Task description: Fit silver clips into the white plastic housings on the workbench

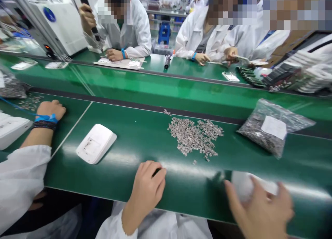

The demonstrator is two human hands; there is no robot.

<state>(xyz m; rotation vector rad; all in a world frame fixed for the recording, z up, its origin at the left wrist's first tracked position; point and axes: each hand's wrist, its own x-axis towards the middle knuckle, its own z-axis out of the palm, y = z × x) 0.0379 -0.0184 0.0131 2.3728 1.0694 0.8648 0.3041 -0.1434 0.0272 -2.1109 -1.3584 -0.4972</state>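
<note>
My left hand [149, 183] rests at the near edge of the green bench, its fingers curled together. Whatever may lie inside the fingers is hidden. Blurred by motion, my right hand [261, 204] is spread around a white plastic housing [242, 185] at the lower right and grips it from above. Beyond and between my hands lies a loose pile of small metal parts [190, 135]. To the left of my left hand, a second white plastic housing [96, 144] lies on the bench, apart from my hands.
A clear bag of small metal parts [267, 132] with a white label lies at the right. At the left, a neighbour's forearm with a blue wristband [45, 121] rests on the bench. A green raised divider [145, 87] runs across; people in white coats work beyond it.
</note>
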